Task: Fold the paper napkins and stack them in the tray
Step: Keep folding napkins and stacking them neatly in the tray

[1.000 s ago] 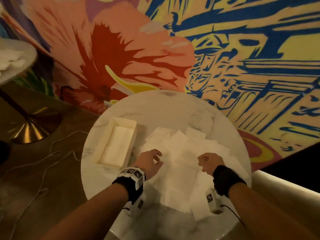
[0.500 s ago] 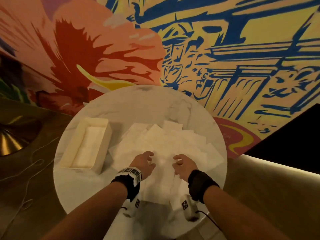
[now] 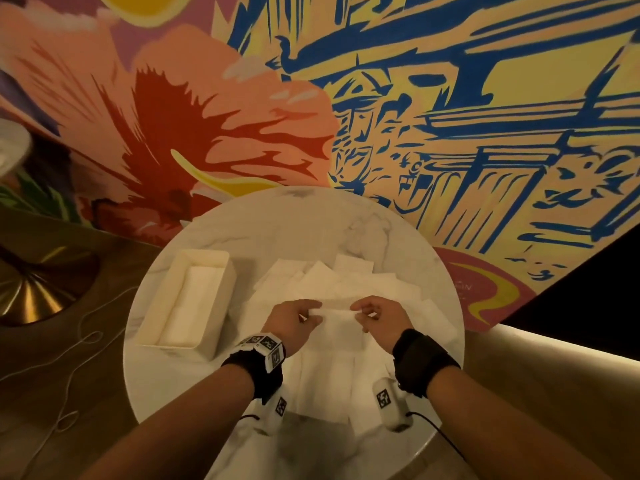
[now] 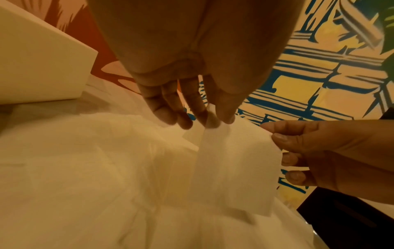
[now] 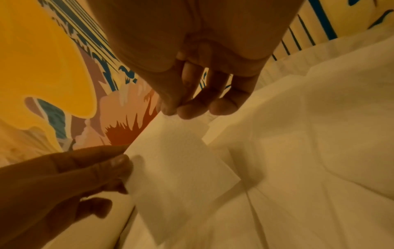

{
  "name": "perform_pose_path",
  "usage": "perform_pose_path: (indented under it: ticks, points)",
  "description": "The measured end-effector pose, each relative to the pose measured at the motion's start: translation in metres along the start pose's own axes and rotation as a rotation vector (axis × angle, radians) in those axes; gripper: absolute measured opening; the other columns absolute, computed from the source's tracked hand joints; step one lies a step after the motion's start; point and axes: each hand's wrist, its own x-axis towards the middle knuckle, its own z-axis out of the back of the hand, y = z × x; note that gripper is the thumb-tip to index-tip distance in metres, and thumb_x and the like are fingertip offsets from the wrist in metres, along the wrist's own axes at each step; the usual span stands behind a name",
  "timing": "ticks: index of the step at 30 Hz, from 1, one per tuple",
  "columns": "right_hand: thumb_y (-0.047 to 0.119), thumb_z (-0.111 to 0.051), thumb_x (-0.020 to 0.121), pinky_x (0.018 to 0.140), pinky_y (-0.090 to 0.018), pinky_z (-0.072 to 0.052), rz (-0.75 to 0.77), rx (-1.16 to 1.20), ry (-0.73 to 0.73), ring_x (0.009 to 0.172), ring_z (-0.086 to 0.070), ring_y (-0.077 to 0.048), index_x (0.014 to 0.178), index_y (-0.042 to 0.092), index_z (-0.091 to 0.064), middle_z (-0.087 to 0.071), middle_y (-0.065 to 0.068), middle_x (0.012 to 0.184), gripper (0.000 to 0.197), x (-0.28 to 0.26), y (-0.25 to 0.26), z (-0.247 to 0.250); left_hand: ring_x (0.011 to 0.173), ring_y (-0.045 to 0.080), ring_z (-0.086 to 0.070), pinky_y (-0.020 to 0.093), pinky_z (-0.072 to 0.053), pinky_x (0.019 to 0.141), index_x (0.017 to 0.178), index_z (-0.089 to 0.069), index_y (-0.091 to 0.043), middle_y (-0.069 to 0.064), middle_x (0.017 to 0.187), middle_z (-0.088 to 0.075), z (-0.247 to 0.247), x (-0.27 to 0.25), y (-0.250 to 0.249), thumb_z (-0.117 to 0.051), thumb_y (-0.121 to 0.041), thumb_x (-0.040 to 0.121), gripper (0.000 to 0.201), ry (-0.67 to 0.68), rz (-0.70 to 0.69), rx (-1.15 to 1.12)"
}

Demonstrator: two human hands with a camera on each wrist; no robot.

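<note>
Both hands hold one white paper napkin [image 3: 335, 318] up by its top corners above the loose pile of napkins [image 3: 349, 285]. My left hand [image 3: 298, 318] pinches the left corner, seen close in the left wrist view as thumb and fingers on the napkin [image 4: 234, 161]. My right hand [image 3: 374, 315] pinches the right corner; in the right wrist view the napkin [image 5: 181, 161] hangs below its fingertips. The cream rectangular tray [image 3: 207, 261] stands left of the pile, with folded napkins [image 3: 194, 303] lying flat inside.
Everything sits on a round white marble table [image 3: 294, 216] against a painted mural wall. A brass table base [image 3: 31, 292] and thin white cables [image 3: 79, 341] lie on the floor at the left. A lit bench edge [image 3: 554, 348] runs at the right.
The hands came together over the pile, each took a corner of one napkin, and lifted it off the pile. The head view shifted slightly.
</note>
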Motion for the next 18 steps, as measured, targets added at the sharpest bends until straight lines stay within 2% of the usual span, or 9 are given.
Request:
perform_pose_path:
  ticks: [2,4,5,7,10,12,15,17,18]
  points:
    - [0.014,-0.069,0.089,0.076,-0.025,-0.053,0.019,-0.025,-0.006,0.075,-0.063,-0.015,0.090,0.032,-0.071,-0.064,0.005,0.088,0.018,0.001,0.007,0.000,0.089,0.005,-0.057,0.015,-0.038,0.077,0.110,-0.074,-0.028,-0.011,0.102,-0.069,0.008,0.001,-0.005,-0.062,-0.038,0.095,0.022,-0.048,-0.056,0.055]
    - [0.024,-0.070,0.088,0.074,-0.017,-0.048,0.031,-0.102,-0.034,0.078,-0.060,-0.012,0.095,0.031,-0.070,-0.061,0.011,0.084,0.009,0.002,0.014,-0.001,0.087,0.006,-0.055,0.014,-0.037,0.072,0.101,-0.076,-0.030,-0.011,0.099,-0.068,0.014,0.002,-0.006,-0.062,-0.038,0.095,0.018,-0.082,-0.102,0.069]
    - [0.027,-0.069,0.089,0.071,-0.013,-0.044,0.038,-0.145,-0.050,0.078,-0.058,-0.012,0.095,0.030,-0.070,-0.061,0.012,0.084,0.007,0.002,0.018,-0.001,0.089,0.009,-0.055,0.016,-0.038,0.074,0.097,-0.076,-0.032,-0.011,0.097,-0.065,0.016,0.003,-0.006,-0.063,-0.038,0.094,0.014,-0.098,-0.118,0.066]
    - [0.031,-0.068,0.089,0.069,-0.014,-0.040,0.070,-0.234,-0.073,0.079,-0.056,-0.011,0.092,0.031,-0.069,-0.060,0.010,0.087,0.003,0.002,0.027,-0.003,0.098,0.015,-0.053,0.027,-0.042,0.088,0.091,-0.073,-0.038,-0.010,0.098,-0.057,0.021,0.004,-0.002,-0.065,-0.038,0.092,0.008,-0.125,-0.143,0.065]
    - [0.032,-0.069,0.089,0.075,-0.017,-0.039,0.129,-0.282,-0.069,0.081,-0.054,-0.007,0.087,0.033,-0.068,-0.060,0.009,0.096,0.003,0.003,0.040,-0.008,0.107,0.014,-0.048,0.029,-0.038,0.097,0.087,-0.067,-0.038,-0.012,0.105,-0.055,0.030,0.000,-0.005,-0.068,-0.039,0.089,0.002,-0.151,-0.172,0.094]
    - [0.029,-0.071,0.088,0.073,-0.012,-0.040,0.154,-0.231,-0.037,0.084,-0.058,-0.006,0.083,0.035,-0.067,-0.064,0.011,0.097,0.009,0.003,0.049,-0.015,0.105,0.011,-0.054,0.026,-0.040,0.090,0.086,-0.065,-0.036,-0.014,0.106,-0.061,0.038,-0.003,-0.010,-0.070,-0.046,0.085,0.011,-0.109,-0.175,0.079]
    - [0.026,-0.072,0.088,0.075,-0.013,-0.044,0.160,-0.201,0.032,0.086,-0.062,-0.004,0.081,0.033,-0.071,-0.071,0.012,0.088,0.010,0.001,0.064,-0.026,0.086,0.006,-0.063,0.026,-0.050,0.076,0.090,-0.072,-0.036,-0.015,0.092,-0.069,0.051,-0.008,-0.019,-0.066,-0.055,0.085,0.021,0.012,-0.159,0.095]
    - [0.025,-0.073,0.087,0.076,-0.013,-0.047,0.151,-0.167,0.045,0.084,-0.065,-0.003,0.082,0.030,-0.073,-0.072,0.011,0.084,0.007,0.001,0.073,-0.031,0.088,0.005,-0.065,0.028,-0.053,0.083,0.095,-0.077,-0.033,-0.013,0.093,-0.074,0.060,-0.009,-0.017,-0.064,-0.050,0.090,0.022,0.027,-0.205,0.134]
    - [0.023,-0.074,0.086,0.078,-0.015,-0.051,0.149,-0.133,0.041,0.082,-0.066,-0.006,0.080,0.029,-0.073,-0.072,0.009,0.083,0.008,0.003,0.076,-0.033,0.091,0.005,-0.066,0.024,-0.051,0.086,0.098,-0.078,-0.030,-0.012,0.098,-0.075,0.065,-0.009,-0.014,-0.064,-0.047,0.092,0.023,0.012,-0.219,0.138]
